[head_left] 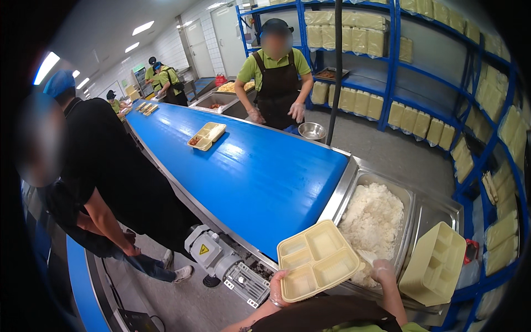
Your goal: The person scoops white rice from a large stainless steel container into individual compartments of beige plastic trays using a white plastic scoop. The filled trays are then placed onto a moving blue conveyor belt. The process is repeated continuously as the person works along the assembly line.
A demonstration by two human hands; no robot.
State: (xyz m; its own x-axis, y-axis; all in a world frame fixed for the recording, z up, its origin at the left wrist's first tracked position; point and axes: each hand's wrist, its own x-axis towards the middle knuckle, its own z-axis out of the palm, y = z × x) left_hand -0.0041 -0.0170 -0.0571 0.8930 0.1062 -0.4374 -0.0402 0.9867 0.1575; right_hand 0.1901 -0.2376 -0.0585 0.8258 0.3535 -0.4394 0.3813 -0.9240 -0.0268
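Observation:
My left hand [277,285] grips the left edge of an empty cream compartment meal tray [310,249] over the end of the blue conveyor and the rice pan. My right hand [383,271] is closed on a pale rice scoop [369,257], which is in the white rice [373,213] of the steel pan [407,202]. A stack of cream compartment trays [423,276] stands just right of that hand.
The blue conveyor [243,182] carries a part-filled tray [202,141]. A metal motor [215,246] juts from its near side. Across stands a gloved worker [274,88] by a steel bowl [312,131]. Two people [110,160] stand at left; blue shelving [392,66] holds wrapped stacks at right.

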